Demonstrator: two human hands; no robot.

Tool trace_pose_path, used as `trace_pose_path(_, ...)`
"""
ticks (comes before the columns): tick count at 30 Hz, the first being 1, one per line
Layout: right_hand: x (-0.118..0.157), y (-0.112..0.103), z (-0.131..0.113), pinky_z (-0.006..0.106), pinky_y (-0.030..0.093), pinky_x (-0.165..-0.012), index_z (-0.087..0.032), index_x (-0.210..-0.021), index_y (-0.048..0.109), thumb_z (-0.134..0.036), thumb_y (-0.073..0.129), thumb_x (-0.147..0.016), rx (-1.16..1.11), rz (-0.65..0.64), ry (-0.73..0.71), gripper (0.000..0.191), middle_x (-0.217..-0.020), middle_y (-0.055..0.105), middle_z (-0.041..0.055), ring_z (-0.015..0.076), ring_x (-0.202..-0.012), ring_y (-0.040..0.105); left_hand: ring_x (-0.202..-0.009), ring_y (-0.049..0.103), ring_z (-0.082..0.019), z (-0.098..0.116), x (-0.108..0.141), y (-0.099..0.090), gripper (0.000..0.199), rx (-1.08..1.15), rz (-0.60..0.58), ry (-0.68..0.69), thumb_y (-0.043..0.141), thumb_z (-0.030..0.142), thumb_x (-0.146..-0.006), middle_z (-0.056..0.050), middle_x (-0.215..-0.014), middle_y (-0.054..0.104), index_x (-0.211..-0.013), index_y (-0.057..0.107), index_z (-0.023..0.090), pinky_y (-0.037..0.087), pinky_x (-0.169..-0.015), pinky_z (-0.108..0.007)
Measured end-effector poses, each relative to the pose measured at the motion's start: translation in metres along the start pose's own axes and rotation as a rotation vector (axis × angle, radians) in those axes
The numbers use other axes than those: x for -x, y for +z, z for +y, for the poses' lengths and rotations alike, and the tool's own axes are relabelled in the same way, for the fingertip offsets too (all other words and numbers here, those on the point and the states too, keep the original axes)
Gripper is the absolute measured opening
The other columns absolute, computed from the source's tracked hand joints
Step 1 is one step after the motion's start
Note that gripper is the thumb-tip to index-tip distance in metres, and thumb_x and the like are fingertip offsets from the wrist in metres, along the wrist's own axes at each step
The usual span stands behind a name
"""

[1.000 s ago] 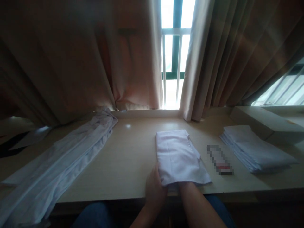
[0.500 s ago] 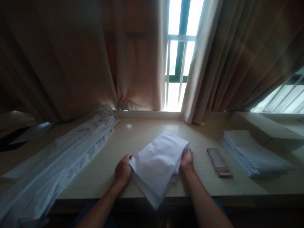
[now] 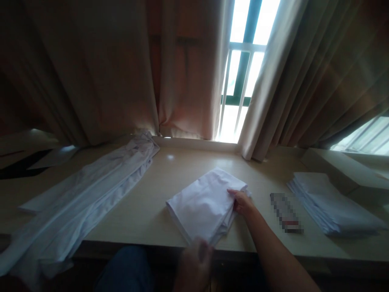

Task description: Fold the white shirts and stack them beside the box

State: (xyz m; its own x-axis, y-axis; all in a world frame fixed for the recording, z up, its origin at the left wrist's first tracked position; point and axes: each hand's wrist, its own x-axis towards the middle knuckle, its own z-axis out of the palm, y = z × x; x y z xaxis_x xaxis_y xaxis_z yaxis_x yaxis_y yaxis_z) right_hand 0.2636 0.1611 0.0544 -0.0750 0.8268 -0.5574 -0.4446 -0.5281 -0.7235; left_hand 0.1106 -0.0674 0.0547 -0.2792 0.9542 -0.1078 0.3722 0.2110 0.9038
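Observation:
A folded white cloth (image 3: 203, 202) lies on the pale table, its near corner at the front edge. My right hand (image 3: 241, 200) grips its right side, thumb on top and fingers tucked beneath. At the near corner is my left hand (image 3: 196, 259), smeared by motion; its fingers cannot be made out, nor whether they hold the cloth.
Long white cloths (image 3: 100, 182) lie across the left side and hang over the front edge. To the right are a blurred-out flat object (image 3: 285, 213) and a stack of folded white cloths (image 3: 337, 205). A box (image 3: 346, 172) and curtains (image 3: 188, 89) stand behind.
My left hand has left the cloth's left corner and moved right and toward me, to the near corner. My right thumb now lies on top of the cloth. The view has shifted slightly.

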Motion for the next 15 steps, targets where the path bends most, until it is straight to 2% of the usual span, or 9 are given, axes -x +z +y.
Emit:
trace_pose_path(1,0.001,0.002,0.001,0.032,0.056,-0.065,-0.015,-0.095,0.059,-0.005,0.063,-0.068,0.004,0.012,0.0,0.03,-0.067,0.065,0.0009,0.0193,-0.065,0.066,-0.07,0.061,-0.021,0.01,0.008,0.02,0.03,0.206,-0.157,-0.093,0.063,0.054,-0.075,-0.006,-0.073,0.063,-0.077,0.06,0.024,0.046,-0.064,-0.031)
trace_pose_path(2,0.002,0.003,0.002,0.032,0.056,-0.064,-0.016,-0.095,0.058,-0.002,0.061,-0.067,0.005,0.02,-0.002,0.031,-0.066,0.065,0.0003,0.0191,-0.065,0.066,-0.067,0.062,-0.021,0.02,0.011,0.039,0.035,0.44,-0.249,-0.246,0.066,0.056,-0.072,-0.008,-0.078,0.065,-0.082,0.061,0.023,0.048,-0.06,-0.031)
trace_pose_path(3,0.003,0.004,0.001,0.031,0.056,-0.064,-0.016,-0.095,0.058,0.001,0.059,-0.067,0.003,0.021,-0.008,0.032,-0.066,0.064,0.0002,0.019,-0.065,0.066,-0.073,0.064,-0.021,0.029,0.01,0.055,0.04,0.7,-0.319,-0.394,0.068,0.057,-0.07,-0.011,-0.09,0.067,-0.089,0.062,0.021,0.051,-0.063,-0.032)
trace_pose_path(5,0.007,0.007,-0.002,0.03,0.057,-0.064,-0.017,-0.095,0.057,0.002,0.058,-0.068,-0.007,0.004,-0.026,0.033,-0.068,0.065,0.0008,0.0192,-0.066,0.066,-0.091,0.066,-0.022,0.046,-0.002,0.077,0.047,1.184,-0.317,-0.573,0.066,0.058,-0.072,-0.013,-0.113,0.063,-0.101,0.06,0.021,0.054,-0.075,-0.035)
trace_pose_path(7,0.011,0.009,-0.007,0.03,0.057,-0.065,-0.017,-0.097,0.057,0.002,0.058,-0.069,-0.022,-0.027,-0.043,0.034,-0.072,0.066,0.0018,0.0198,-0.069,0.067,-0.099,0.065,-0.024,0.058,-0.021,0.087,0.047,1.499,-0.24,-0.658,0.067,0.056,-0.073,-0.013,-0.118,0.062,-0.103,0.058,0.021,0.055,-0.082,-0.039)
trace_pose_path(10,0.016,0.013,-0.013,0.031,0.058,-0.067,-0.016,-0.1,0.057,0.003,0.058,-0.069,-0.049,-0.075,-0.06,0.036,-0.075,0.067,0.0024,0.0207,-0.073,0.068,-0.096,0.067,-0.026,0.064,-0.048,0.087,0.042,1.697,-0.074,-0.669,0.068,0.051,-0.074,-0.012,-0.105,0.067,-0.101,0.058,0.021,0.057,-0.08,-0.042)
trace_pose_path(12,0.02,0.013,-0.013,0.032,0.058,-0.069,-0.015,-0.102,0.057,0.003,0.058,-0.069,-0.066,-0.106,-0.061,0.038,-0.078,0.067,0.0029,0.0209,-0.074,0.068,-0.092,0.068,-0.025,0.062,-0.059,0.084,0.036,1.724,-0.005,-0.654,0.068,0.045,-0.076,-0.01,-0.097,0.069,-0.1,0.059,0.02,0.058,-0.077,-0.041)
trace_pose_path(15,0.025,0.009,-0.011,0.034,0.058,-0.07,-0.015,-0.102,0.057,0.004,0.056,-0.069,-0.086,-0.133,-0.041,0.038,-0.081,0.068,0.0044,0.0208,-0.075,0.068,-0.085,0.069,-0.022,0.056,-0.066,0.081,0.022,1.674,0.094,-0.64,0.068,0.026,-0.078,-0.008,-0.091,0.069,-0.097,0.059,0.018,0.061,-0.071,-0.034)
